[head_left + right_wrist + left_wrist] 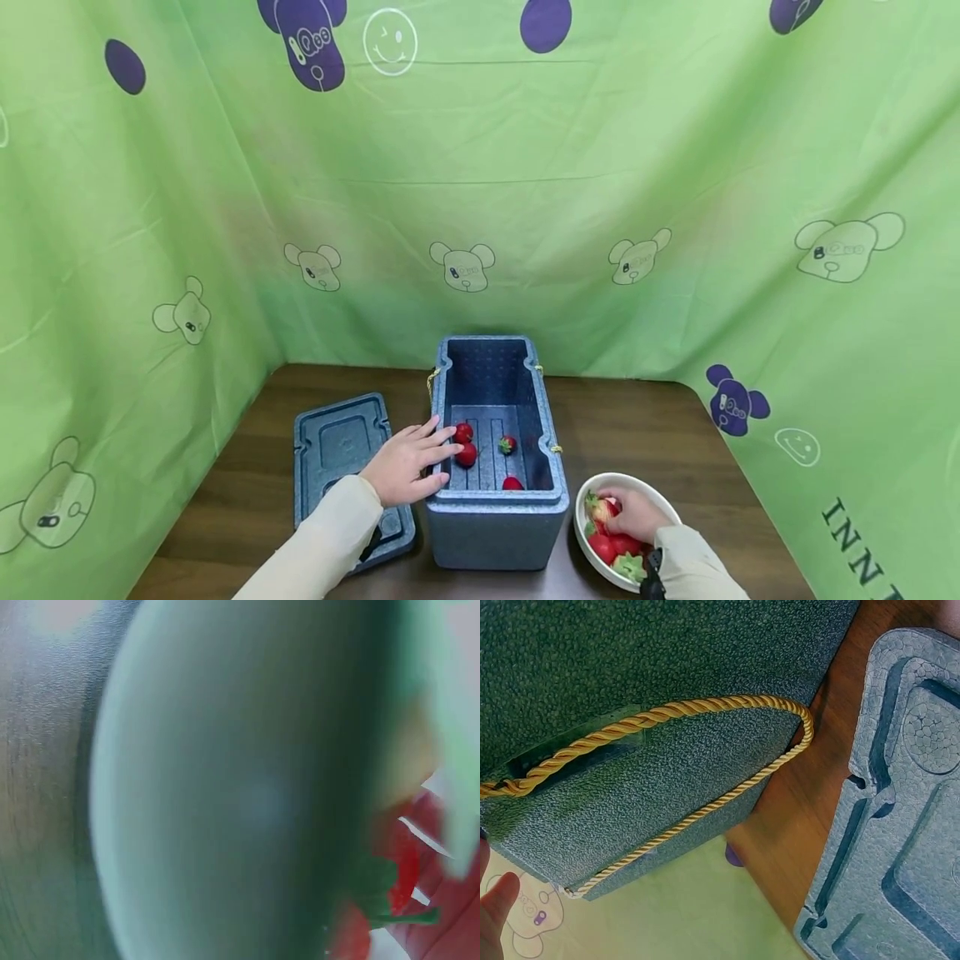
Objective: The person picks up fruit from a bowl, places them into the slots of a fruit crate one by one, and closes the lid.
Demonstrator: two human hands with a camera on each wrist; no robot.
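Note:
A blue foam box (495,533) stands uncovered in the head view, with several strawberries lying on its floor; one strawberry (507,444) shows its green leaves. Fingers spread, my left hand (405,465) rests on the box's left rim. At the box's right stands a white bowl (624,481) of strawberries. Inside it my right hand (636,514) pinches a strawberry (602,509) near the bowl's left side; part of the grip is hidden. In the right wrist view the bowl's wall (225,787) blocks most of the hand.
The blue foam lid (341,442) lies on the wooden table (622,417), left of the box and partly under my left forearm. A yellow rope handle (705,705) hangs on the box's side. Green printed cloth (525,225) encloses the table's back and sides.

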